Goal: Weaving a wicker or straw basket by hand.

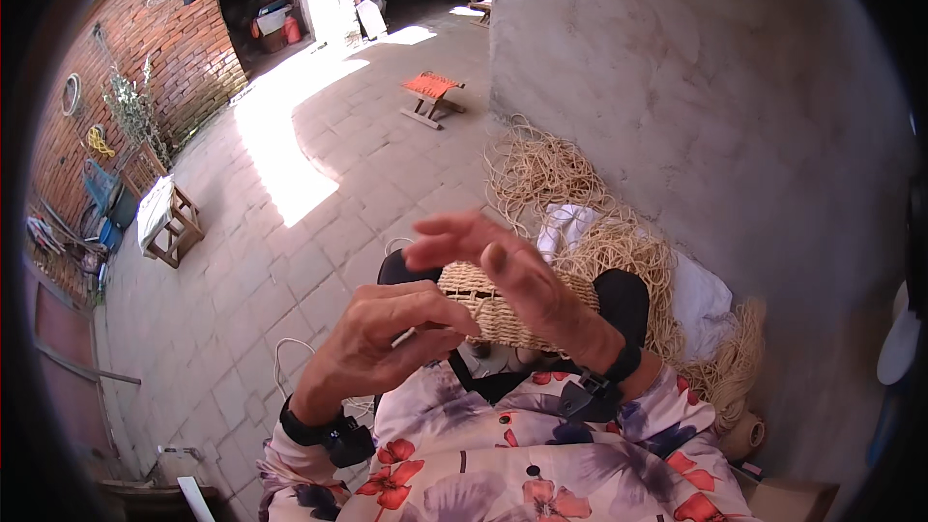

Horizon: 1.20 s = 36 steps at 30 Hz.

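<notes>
A woven basket-like piece of straw-coloured cord [517, 314] rests across my lap between my dark-clad knees. At its left side my left hand [391, 329] is closed, thumb and bent fingers meeting on its near edge; the fingertips are partly hidden. My right hand [517, 271] is raised over the weave, fingers stretched out to the left and slightly blurred, with nothing visible in it. A thin pale cord [278, 367] loops out beside my left wrist.
Heaps of loose straw-coloured cord [551, 169] and white cloth [701, 304] lie along the grey wall [677, 87] on the right. An orange-topped folding stool [432, 87] stands ahead on the paving. To the left is a wooden stool with a pale cover [157, 208].
</notes>
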Motion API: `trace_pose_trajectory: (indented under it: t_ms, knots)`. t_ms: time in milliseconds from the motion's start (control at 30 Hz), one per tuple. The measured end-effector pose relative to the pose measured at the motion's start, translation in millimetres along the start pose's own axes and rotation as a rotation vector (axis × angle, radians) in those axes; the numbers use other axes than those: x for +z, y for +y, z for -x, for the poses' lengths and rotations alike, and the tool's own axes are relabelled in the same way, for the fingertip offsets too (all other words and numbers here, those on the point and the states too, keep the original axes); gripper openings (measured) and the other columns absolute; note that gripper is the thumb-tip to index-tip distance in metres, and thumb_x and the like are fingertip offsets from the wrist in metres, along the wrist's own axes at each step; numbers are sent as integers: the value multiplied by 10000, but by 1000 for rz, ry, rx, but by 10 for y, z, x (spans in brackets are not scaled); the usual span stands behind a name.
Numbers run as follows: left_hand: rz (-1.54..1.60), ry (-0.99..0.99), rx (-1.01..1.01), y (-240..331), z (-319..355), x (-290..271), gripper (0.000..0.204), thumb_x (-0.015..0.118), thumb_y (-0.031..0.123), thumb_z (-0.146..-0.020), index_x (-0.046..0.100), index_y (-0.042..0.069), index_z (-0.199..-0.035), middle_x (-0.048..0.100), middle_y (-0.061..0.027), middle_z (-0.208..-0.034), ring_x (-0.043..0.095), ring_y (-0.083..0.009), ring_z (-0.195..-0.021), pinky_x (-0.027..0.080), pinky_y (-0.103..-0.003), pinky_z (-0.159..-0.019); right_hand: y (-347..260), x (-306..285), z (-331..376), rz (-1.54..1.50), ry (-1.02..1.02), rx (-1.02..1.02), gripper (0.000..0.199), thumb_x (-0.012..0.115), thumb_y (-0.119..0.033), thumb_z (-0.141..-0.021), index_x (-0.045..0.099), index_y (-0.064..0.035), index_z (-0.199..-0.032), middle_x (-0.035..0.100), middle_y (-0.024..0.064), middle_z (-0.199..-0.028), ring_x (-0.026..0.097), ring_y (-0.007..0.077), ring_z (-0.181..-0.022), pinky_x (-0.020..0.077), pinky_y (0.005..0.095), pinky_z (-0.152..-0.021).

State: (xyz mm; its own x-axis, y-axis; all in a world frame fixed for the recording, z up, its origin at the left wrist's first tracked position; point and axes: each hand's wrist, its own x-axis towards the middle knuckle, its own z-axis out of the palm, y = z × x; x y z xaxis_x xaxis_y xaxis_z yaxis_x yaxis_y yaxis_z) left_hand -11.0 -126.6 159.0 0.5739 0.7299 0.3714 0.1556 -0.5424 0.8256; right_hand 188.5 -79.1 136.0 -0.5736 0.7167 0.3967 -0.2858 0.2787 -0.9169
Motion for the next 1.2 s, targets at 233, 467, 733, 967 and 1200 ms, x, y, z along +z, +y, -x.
trace_pose_trajectory:
  t_ms: [233, 467, 733, 967, 1200]
  knots:
    - [574, 286, -91, -495, 87, 191, 75, 621, 7, -955, 657, -14, -1018, 666, -81, -964, 657, -124, -762, 557, -238, -708, 180, 27, 414, 207, 42, 272, 393, 535, -312, -1036, 601, 25, -1228, 653, 75, -896, 643, 187, -773, 509, 310, -726]
    - [139, 449, -283, -1344, 65, 492, 126, 679, 92, -912, 682, 9, -1006, 672, -69, -894, 661, -139, -741, 540, -289, -680, 402, -269, 560, 777, 189, 5, 172, 650, -36, -907, 687, 27, -1063, 675, 148, -901, 664, 261, -791, 512, 324, -704]
    - [-291, 394, -298, -1591, 142, 758, 98, 637, 103, -865, 683, 58, -938, 636, -140, -902, 663, -349, -814, 537, -414, -735, 549, -343, 509, 678, 238, 373, 124, 637, -43, -908, 667, 19, -1011, 667, 131, -844, 656, 169, -751, 501, 293, -670]
    - [-204, 376, -237, -1694, 184, 736, 96, 646, 79, -845, 683, 43, -926, 627, -144, -877, 651, -322, -800, 518, -395, -718, 805, -375, 412, 1073, 16, 12, 70, 635, -38, -838, 614, -15, -901, 640, 164, -838, 652, 343, -758, 517, 428, -669]
    - [-82, 464, -227, -1738, 161, 768, 132, 667, 78, -848, 705, 33, -966, 637, -135, -832, 640, -259, -704, 510, -343, -649, 698, -233, 228, 1374, -137, 117, 52, 616, -55, -827, 613, -21, -867, 629, 169, -840, 645, 378, -776, 516, 455, -668]
